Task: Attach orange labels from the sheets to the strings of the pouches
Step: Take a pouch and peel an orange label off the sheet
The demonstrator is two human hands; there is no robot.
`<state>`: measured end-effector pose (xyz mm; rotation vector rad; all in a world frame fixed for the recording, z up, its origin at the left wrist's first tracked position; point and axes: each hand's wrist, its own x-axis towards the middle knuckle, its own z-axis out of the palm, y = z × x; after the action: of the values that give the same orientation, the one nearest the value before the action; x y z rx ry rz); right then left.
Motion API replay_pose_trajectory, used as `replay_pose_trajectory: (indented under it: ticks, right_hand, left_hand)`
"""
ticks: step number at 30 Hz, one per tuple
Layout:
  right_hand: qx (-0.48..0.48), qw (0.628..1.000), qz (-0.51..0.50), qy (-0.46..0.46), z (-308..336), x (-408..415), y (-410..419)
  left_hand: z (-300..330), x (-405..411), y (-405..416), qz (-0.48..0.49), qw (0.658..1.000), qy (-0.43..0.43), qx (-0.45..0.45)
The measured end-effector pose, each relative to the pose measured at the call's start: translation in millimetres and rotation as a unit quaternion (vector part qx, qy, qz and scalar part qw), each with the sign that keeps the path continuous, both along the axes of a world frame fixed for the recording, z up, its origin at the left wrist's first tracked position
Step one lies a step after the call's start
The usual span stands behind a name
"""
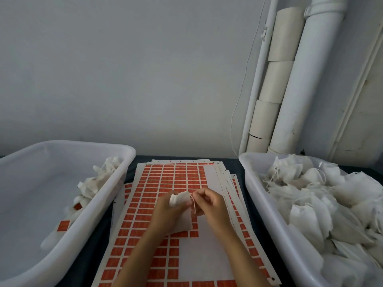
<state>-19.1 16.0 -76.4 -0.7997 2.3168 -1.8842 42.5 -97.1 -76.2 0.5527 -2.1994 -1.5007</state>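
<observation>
Both hands over the middle of the table, above a stack of label sheets. Left hand grips a white pouch, fingers curled round its gathered top; the pouch body hangs below the hand, over the sheet. Right hand pinches the pouch's string between thumb and fingertips, just beside the left hand. Top sheet: rows of orange labels, with bare white backing at upper right and lower middle. Left white tub holds a few pouches, some with orange labels on them. Right white tub heaped with unlabelled pouches.
</observation>
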Motion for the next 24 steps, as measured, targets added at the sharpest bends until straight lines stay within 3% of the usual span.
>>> replay_pose_trajectory:
  ticks: [6,16,24]
  right_hand:
    - [0.003,0.999,0.045,0.008,1,0,4]
    - [0.090,0.992,0.022,0.086,-6,2,12]
    - [0.063,0.995,0.052,0.062,-1,4,13]
  left_hand:
    - [-1,3,-1,-0.073,0.994,0.070,-0.045]
    - [-4,4,-2,-0.067,0.991,0.025,-0.114]
    - [-7,3,-5,-0.063,0.988,-0.002,-0.138]
